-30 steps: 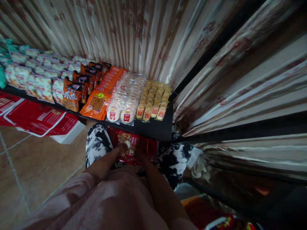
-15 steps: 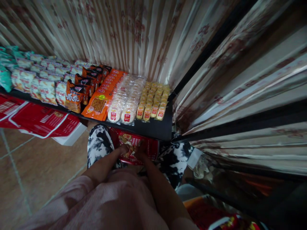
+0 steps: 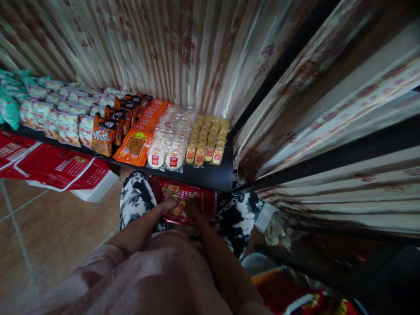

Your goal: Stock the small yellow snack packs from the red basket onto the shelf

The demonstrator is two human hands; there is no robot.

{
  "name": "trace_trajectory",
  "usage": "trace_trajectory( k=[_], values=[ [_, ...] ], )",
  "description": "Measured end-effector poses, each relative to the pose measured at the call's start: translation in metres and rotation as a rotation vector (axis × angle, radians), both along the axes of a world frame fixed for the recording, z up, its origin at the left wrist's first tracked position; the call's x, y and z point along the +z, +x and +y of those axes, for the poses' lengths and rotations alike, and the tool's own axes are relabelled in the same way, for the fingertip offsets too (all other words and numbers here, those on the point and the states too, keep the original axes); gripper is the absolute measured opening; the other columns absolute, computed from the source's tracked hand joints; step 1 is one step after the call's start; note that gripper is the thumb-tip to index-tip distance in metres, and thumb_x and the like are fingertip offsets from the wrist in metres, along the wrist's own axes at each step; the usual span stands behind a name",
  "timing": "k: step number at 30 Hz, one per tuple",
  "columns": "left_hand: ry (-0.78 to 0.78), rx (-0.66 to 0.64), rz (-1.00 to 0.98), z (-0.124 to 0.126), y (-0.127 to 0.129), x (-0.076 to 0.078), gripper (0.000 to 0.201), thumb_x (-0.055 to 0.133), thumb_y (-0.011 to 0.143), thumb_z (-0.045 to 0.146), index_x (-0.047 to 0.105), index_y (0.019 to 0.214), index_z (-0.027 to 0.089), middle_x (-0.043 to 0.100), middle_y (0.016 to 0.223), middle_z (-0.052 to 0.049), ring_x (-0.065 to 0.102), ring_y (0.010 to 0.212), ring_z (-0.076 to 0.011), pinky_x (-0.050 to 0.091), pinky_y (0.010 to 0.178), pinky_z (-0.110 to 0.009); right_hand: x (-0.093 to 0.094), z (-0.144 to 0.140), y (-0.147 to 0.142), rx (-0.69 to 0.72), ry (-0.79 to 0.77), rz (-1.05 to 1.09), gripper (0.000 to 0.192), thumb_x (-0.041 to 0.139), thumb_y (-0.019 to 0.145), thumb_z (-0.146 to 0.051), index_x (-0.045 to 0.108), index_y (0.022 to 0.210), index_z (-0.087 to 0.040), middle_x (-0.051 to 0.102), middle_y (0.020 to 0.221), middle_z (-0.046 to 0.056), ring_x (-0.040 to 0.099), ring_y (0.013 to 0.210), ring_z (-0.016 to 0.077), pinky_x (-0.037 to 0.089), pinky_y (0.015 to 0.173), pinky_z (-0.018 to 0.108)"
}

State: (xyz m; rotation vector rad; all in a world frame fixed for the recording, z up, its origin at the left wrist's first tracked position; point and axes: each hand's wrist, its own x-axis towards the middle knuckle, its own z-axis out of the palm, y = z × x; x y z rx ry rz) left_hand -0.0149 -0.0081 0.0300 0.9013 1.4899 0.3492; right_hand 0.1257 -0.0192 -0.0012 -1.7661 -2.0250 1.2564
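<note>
A red plastic basket point(image 3: 206, 202) stands between my knees, below the front edge of the black shelf. Inside it lie several small wrapped snacks point(image 3: 179, 209) with yellowish, red and brown packaging. My left hand point(image 3: 170, 204) reaches in from the left, its fingers curled on the snacks. From the other side my right hand point(image 3: 191, 207) meets it, dark in shadow, with fingers bent against the same snacks. The hands are almost touching. Their fingertips are partly hidden, and the exact kind of snack is too small to read.
On the black shelf point(image 3: 210, 175) stand rows of yellow wrapped cakes point(image 3: 210, 140), white round crackers point(image 3: 173, 159), orange packets point(image 3: 135, 148) and snack bags point(image 3: 68, 127). Red baskets point(image 3: 65, 164) with white handles sit at left. A pleated curtain point(image 3: 183, 52) and black poles point(image 3: 278, 70) border the shelf.
My view has shifted slightly. Both hands stay in the basket, with small finger movements on the snacks; more of a reddish-yellow packet shows between them.
</note>
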Motion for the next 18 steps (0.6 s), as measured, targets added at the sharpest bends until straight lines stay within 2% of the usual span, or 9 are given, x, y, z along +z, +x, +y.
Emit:
trace_trajectory(
  k=[3,5,8,12,14,18],
  values=[
    [0.019,0.024,-0.032,0.0,0.0,0.001,0.017,0.051,0.056,0.0,0.059,0.049,0.014,0.057,0.052,-0.001,0.055,0.063,-0.0148,0.042,0.063,-0.023,0.004,-0.003,-0.001,-0.004,0.012,-0.002,0.059,0.05,0.069,-0.004,0.046,0.128,-0.011,0.051,0.129,0.015,0.047,0.119,0.0215,0.036,0.101,0.033],
    [0.033,0.039,-0.053,0.001,-0.001,0.002,0.016,0.052,0.055,0.001,0.059,0.049,0.014,0.058,0.053,-0.002,0.057,0.066,-0.0159,0.043,0.065,-0.023,0.008,-0.004,-0.002,-0.018,0.011,0.01,0.062,0.049,0.071,-0.005,0.041,0.132,-0.012,0.05,0.13,0.014,0.047,0.119,0.0214,0.035,0.102,0.033],
    [0.058,0.068,-0.091,0.002,-0.002,0.003,0.014,0.051,0.053,0.002,0.057,0.048,0.014,0.061,0.06,-0.003,0.058,0.073,-0.0169,0.044,0.067,-0.023,0.013,-0.006,-0.002,-0.056,0.01,0.055,0.066,0.05,0.071,-0.007,0.036,0.135,-0.014,0.053,0.127,0.013,0.05,0.115,0.0215,0.037,0.099,0.035],
    [0.078,0.121,-0.13,0.004,-0.003,0.004,0.013,0.05,0.053,0.004,0.058,0.054,0.014,0.063,0.065,-0.002,0.058,0.072,-0.0164,0.046,0.065,-0.023,0.021,-0.007,-0.001,-0.03,-0.011,0.139,0.071,0.051,0.07,-0.008,0.031,0.138,-0.016,0.061,0.115,0.01,0.056,0.101,0.0187,0.043,0.091,0.032],
    [0.074,0.148,-0.144,0.005,-0.004,0.004,0.014,0.049,0.053,0.005,0.058,0.058,0.014,0.062,0.066,-0.002,0.058,0.068,-0.0153,0.046,0.063,-0.023,0.023,-0.008,-0.001,-0.033,-0.019,0.151,0.069,0.051,0.07,-0.009,0.034,0.136,-0.018,0.061,0.114,0.008,0.056,0.099,0.0175,0.043,0.089,0.03],
    [0.06,0.187,-0.177,0.006,-0.006,0.003,0.015,0.048,0.056,0.007,0.058,0.063,0.014,0.063,0.07,-0.003,0.057,0.065,-0.0142,0.046,0.061,-0.023,0.027,-0.007,-0.001,-0.069,-0.045,0.149,0.053,0.053,0.071,-0.011,0.05,0.124,-0.018,0.062,0.113,0.007,0.058,0.093,0.0172,0.046,0.083,0.029]
  ],
)
